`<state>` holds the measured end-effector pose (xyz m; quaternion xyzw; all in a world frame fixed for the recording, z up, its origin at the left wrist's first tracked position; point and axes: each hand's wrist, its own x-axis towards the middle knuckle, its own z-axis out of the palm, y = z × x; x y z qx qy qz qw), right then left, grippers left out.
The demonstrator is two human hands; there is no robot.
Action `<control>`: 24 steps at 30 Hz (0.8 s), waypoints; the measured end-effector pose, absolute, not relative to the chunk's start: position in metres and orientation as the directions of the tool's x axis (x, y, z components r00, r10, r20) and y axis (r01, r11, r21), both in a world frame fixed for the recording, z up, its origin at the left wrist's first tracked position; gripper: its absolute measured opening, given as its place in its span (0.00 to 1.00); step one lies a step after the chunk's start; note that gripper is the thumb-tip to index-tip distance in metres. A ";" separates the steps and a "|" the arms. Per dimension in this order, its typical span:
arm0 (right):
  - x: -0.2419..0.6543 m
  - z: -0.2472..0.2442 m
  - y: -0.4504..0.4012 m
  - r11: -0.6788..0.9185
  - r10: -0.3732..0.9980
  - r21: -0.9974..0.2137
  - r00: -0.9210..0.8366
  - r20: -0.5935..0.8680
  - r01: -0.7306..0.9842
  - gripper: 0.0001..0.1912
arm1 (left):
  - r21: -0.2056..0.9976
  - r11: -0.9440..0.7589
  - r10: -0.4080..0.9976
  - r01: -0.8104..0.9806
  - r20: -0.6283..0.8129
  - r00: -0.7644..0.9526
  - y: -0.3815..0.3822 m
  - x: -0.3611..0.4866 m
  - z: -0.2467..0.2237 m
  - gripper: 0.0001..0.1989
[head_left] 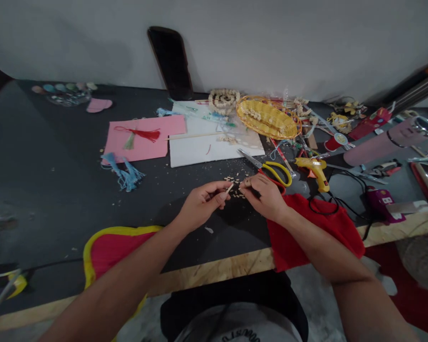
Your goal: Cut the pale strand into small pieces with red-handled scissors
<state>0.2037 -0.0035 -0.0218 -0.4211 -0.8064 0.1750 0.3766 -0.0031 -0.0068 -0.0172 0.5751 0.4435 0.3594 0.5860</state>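
Note:
My left hand (207, 199) pinches a short pale stick (229, 188) between thumb and fingers, its tip pointing up and away from me. Just to its right, my right hand (263, 194) has thumb and fingers drawn together; what they hold, if anything, is too small to make out. Between and behind the fingertips, several tiny pale pieces (237, 181) lie scattered on the dark tabletop (157, 204). Scissors with yellow and red handles (277, 172) lie right behind my right hand, partly hidden by it.
A red cloth (306, 228) lies under my right forearm, and a yellow glue gun (314, 171) beyond it. Farther back are white sheets (199, 151), pink paper (142, 151) with tassels, a yellow woven basket (269, 118), a leaning phone (171, 61) and a pink flask (381, 142).

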 end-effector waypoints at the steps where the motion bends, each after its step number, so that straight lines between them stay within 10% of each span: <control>1: 0.204 -0.022 -0.004 0.582 0.813 -0.605 -0.362 0.456 0.543 0.05 | 0.993 0.085 0.927 0.088 -0.111 0.357 -0.007 -0.003 -0.016 0.16; 24: 0.200 -0.015 -0.013 0.662 0.748 -0.665 -0.366 0.554 0.346 0.02 | 0.933 0.351 0.801 -0.078 -0.256 0.541 -0.009 -0.002 -0.014 0.17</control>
